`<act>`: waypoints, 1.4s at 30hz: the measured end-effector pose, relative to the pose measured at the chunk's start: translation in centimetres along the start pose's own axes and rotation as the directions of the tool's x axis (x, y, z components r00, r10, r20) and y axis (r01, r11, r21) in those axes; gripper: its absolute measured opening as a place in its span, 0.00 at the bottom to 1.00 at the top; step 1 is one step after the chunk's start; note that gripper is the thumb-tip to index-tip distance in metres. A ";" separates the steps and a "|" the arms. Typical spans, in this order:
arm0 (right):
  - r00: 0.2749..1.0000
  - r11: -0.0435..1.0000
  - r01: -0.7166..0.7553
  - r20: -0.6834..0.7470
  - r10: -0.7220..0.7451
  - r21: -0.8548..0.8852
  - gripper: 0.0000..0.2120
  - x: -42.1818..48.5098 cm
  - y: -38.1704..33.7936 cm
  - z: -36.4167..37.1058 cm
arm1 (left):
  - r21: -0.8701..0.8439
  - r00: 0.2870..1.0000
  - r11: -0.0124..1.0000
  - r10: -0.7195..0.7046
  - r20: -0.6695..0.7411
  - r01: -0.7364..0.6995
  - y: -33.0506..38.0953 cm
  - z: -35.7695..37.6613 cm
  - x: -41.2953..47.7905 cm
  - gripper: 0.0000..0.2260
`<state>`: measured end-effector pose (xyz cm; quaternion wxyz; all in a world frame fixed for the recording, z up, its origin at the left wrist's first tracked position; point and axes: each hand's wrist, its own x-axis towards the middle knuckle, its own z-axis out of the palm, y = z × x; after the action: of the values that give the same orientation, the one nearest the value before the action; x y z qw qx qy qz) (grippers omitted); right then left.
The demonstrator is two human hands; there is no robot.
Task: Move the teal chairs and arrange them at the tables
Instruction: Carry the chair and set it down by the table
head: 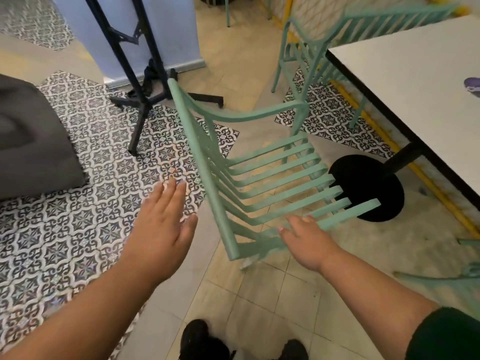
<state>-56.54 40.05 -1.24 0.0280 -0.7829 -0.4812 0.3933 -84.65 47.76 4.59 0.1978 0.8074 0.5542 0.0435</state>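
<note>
A teal slatted chair (262, 175) stands tilted in the middle of the floor, its backrest toward me and its seat facing the white table (410, 81) on the right. My right hand (306, 240) holds the chair's near armrest, fingers curled over the bar. Left of the backrest my left hand (163, 222) hovers with fingers straight, touching nothing. A second teal chair (319, 55) stands at the table's far end, partly under the top. A piece of another teal chair (457, 268) shows at the right edge.
The table's black round base (368, 188) sits just beyond the chair seat. A black folding stand (140, 81) and a pale blue pillar (171, 29) are at the back left, a grey cushion (33, 141) at the left. My black shoes (202, 341) are at the bottom.
</note>
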 end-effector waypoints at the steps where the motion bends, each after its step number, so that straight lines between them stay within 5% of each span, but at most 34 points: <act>1: 1.000 1.000 0.026 -0.005 -0.026 -0.015 0.27 -1.5 -1.2 -0.4 | 0.055 0.999 0.998 0.006 0.042 -0.008 -1.1 -1.1 -1.3 0.35; 7: 0.973 0.984 0.137 -0.173 -0.155 -0.112 0.28 -4.9 -8.9 -3.2 | 0.215 0.982 0.958 0.184 0.039 -0.188 -4.3 -8.5 -0.4 0.33; 19: 0.959 0.990 0.130 -0.248 -0.140 -0.055 0.28 -4.8 -18.2 -4.7 | 0.301 0.958 0.916 0.215 0.190 -0.266 -10.6 -15.0 7.0 0.37; 33: 0.959 0.987 0.110 -0.249 -0.135 -0.114 0.26 10.4 -28.1 -8.8 | 0.259 0.971 0.941 0.183 0.154 -0.218 -18.8 -19.4 21.4 0.35; 42: 0.916 0.994 -0.007 -0.397 0.050 0.109 0.26 19.9 -39.0 -11.6 | 0.352 0.924 0.856 0.323 0.205 -0.378 -26.5 -28.5 37.6 0.37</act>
<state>-73.06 80.28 11.53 0.1608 -0.8511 -0.4325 0.2504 -101.80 97.93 15.36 0.0619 0.9187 0.3802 -0.0869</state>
